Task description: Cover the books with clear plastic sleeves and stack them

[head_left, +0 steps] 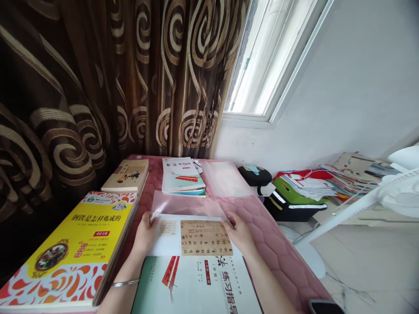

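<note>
"Plastic, was that, between the person's hands?"

"Yes, a clear plastic sleeve [183, 205], thin and slightly cloudy, held low over a pink quilted table cover [278, 257]. The left hand [144, 233] pinched one corner narrowly between thumb and fingers, and a silver bangle [125, 283] sat on that wrist."

"And the right hand [240, 233]?"

"Just as narrow, gripping the opposite edge of the sleeve."

"What lay between them?"

"A white sheet [163, 240] bearing a tan print of brush calligraphy [206, 237], its top edge right against the plastic. Whether it was already inside the sleeve, I couldn't tell."

"Was anything under it?"

"A calligraphy workbook [196, 283] with red marks on its pale cover. The sheet overlapped its top edge."

"And around them?"

"On the left stood a big yellow book [68, 248] titled 钢铁是怎样炼成的, with a smaller tan book [126, 175] beyond it. Ahead lay a stack of white calligraphy booklets [182, 176] and, just beside that, a second clear sleeve [225, 179]. A dark phone [324, 306] sat at the near right corner."
</note>
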Motion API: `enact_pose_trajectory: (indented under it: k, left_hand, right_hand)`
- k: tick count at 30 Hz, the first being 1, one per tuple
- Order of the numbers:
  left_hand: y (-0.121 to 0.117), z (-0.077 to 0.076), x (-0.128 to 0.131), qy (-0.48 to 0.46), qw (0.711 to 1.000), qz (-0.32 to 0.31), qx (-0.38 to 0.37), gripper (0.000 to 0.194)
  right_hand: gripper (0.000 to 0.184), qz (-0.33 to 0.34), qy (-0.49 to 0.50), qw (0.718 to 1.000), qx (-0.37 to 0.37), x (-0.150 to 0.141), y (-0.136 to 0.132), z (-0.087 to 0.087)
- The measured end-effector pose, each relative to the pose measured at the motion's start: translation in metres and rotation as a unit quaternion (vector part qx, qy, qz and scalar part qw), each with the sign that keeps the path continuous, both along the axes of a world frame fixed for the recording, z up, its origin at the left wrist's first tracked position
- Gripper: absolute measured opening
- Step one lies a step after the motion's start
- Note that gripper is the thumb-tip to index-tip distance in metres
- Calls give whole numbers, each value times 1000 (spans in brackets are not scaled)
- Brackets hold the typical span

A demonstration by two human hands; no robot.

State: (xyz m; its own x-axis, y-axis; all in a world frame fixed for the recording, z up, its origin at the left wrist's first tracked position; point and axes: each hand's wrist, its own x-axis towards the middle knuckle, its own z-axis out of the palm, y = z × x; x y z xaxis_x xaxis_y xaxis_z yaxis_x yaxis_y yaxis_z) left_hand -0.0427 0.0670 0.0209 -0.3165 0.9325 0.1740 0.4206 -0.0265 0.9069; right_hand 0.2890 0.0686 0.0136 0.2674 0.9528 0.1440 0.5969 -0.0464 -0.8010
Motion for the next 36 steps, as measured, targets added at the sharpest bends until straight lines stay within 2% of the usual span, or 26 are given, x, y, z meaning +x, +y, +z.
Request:
enact_pose_trajectory:
  k: [3, 5, 9, 12, 15, 20, 23, 30, 36]
  left_hand:
    - [-2, 6, 1, -32, 998, -22, 42, 21]
    - [-2, 8, 1, -55, 997, -32, 50, 27]
    - [-3, 11, 0, -87, 993, -46, 57, 33]
    - [-3, 12, 0, -113, 989, -59, 72, 36]
    - [-5, 14, 0, -140, 984, -79, 78, 39]
    - [-7, 19, 2, -141, 983, -80, 86, 42]
    - [-8, 21, 3, -141, 983, -75, 91, 44]
    - [-8, 22, 3, -148, 984, -61, 79, 48]
    - [-7, 21, 4, -139, 984, -68, 94, 43]
  right_hand:
    - [58, -20, 171, 985, -20, 3, 1, -2]
    - [61, -22, 250, 968, -24, 3, -1, 0]
    - [66, -5, 366, 930, -24, 3, -8, 13]
    - [56, 50, 416, 907, -25, 3, -15, 25]
    - [42, 76, 408, 909, -33, 4, -20, 33]
    - [35, 61, 412, 909, -32, 4, -23, 35]
    - [36, 59, 404, 913, -23, 4, -23, 34]
    - [45, 44, 326, 944, 5, 4, -22, 30]
    - [44, 27, 268, 962, 44, 2, -21, 28]
